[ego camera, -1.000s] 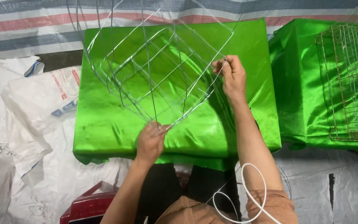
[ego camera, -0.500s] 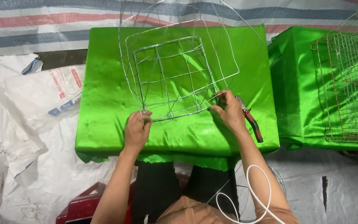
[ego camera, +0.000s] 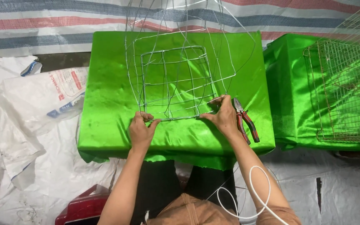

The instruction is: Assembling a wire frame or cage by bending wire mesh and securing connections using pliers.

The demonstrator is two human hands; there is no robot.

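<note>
A silver wire cage frame (ego camera: 176, 79) stands on a table covered in shiny green cloth (ego camera: 105, 125), its square grid base facing me and loose wires rising toward the camera. My left hand (ego camera: 141, 130) grips the frame's near left corner. My right hand (ego camera: 222, 116) holds the near right corner, fingers pressed on the wire. Red-handled pliers (ego camera: 245, 121) lie on the cloth just right of my right hand.
A second green-covered table (ego camera: 288, 83) at the right bears a finished wire mesh cage (ego camera: 342, 91). White woven sacks (ego camera: 38, 104) lie on the floor at left. A red plastic stool (ego camera: 82, 206) sits below me. A white cable (ego camera: 255, 196) loops by my right arm.
The frame has been turned and set down square on the cloth. Both hands shifted to its near corners, and the pliers have come into full view.
</note>
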